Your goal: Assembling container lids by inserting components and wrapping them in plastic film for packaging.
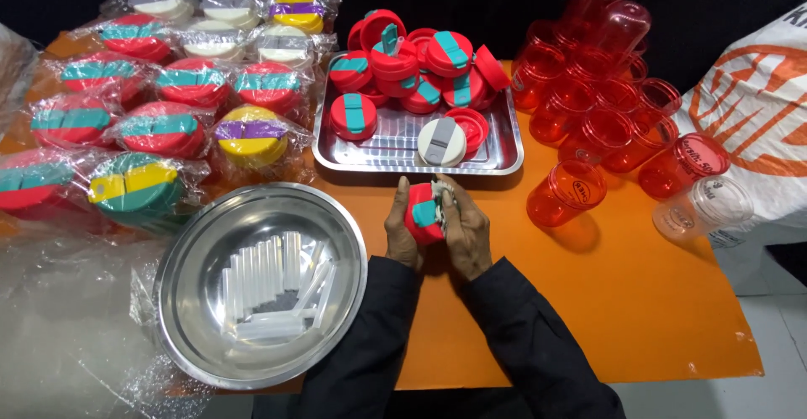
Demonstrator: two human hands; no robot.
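1. An orange table (639,301) fills the view against a dark background.
2. Near the table's front edge, both hands close around one red lid (424,214) with a teal flap, its top facing the camera.
3. The left hand (402,234) cups the lid's left side; the right hand (466,232) grips its right side, fingers curled over the top edge.
4. Just beyond the hands a steel tray (496,163) holds more red lids.
5. A steel bowl (189,343) of clear tubes (273,289) sits left, nearer the left hand.
6. Red cups (588,116) stand right; bagged lids (160,125) lie far left.
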